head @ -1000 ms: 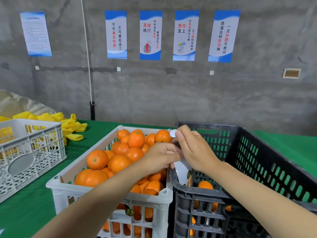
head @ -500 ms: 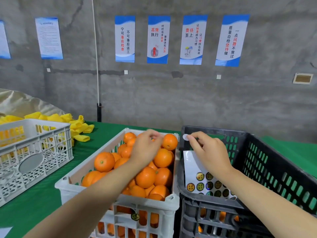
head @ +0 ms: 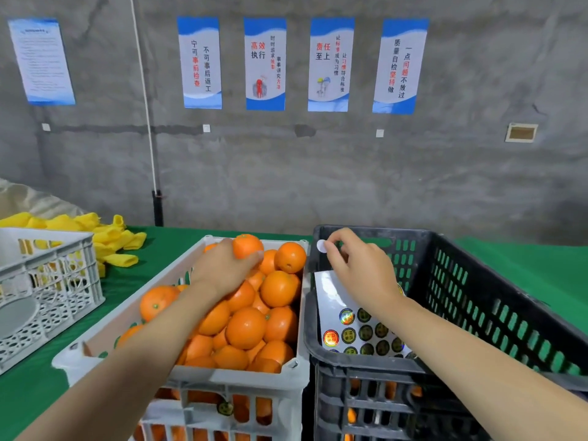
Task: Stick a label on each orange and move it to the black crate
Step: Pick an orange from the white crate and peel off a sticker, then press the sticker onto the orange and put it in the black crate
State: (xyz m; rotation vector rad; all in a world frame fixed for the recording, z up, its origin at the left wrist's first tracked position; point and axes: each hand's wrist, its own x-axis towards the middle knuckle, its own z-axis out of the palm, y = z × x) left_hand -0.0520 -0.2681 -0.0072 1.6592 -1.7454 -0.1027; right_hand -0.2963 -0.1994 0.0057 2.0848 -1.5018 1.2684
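A white crate [head: 241, 380] in the middle holds a heap of oranges [head: 246, 327]. My left hand [head: 222, 268] reaches to its far end and grips one orange [head: 246, 245] at the top of the heap. My right hand [head: 359, 268] hovers over the black crate [head: 471, 300] and pinches a small round white label [head: 321, 246] between thumb and forefinger. A label sheet [head: 356, 326] with several round stickers leans inside the black crate's left wall. A few oranges show through the black crate's lower slots.
A second white crate [head: 47, 281] stands at the left on the green tablecloth [head: 31, 396]. Yellow foam sleeves [head: 108, 240] lie piled behind it. A concrete wall with posters rises behind the table.
My left hand let go of the label sheet and reached to the far end of the white crate, closing on an orange. My right hand stayed up with the peeled label. The sheet now leans in the black crate.
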